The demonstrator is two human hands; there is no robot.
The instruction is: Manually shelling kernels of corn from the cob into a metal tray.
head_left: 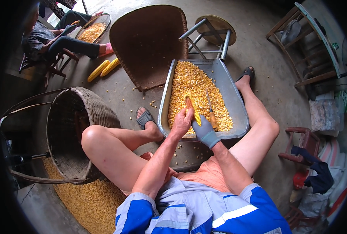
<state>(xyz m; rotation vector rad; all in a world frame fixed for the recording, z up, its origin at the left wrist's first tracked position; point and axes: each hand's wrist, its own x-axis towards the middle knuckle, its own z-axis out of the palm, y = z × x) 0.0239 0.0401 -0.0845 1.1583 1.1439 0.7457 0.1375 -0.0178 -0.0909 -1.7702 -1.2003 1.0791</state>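
Observation:
Both my hands meet over a grey metal tub (239, 107) between my legs, partly filled with loose yellow corn kernels (187, 78). My bare left hand (182, 121) is closed at the ear of corn (194, 110), its fingers against the side where a reddish, stripped-looking strip shows. My right hand (205, 132), in a grey glove, grips the lower end of this ear. The ear tilts up and away, yellow kernels along its right side. Just right of it, a thin metal tool with a wooden handle (212, 119) lies on the kernels.
A woven basket (99, 111) stands at my left by a large kernel heap (83, 202). Beyond the tub are a brown woven scoop (150, 43) and a tipped stool (220, 31). Two corn ears (99, 71) lie near a seated person (45, 39). A small red stool (302, 144) is right.

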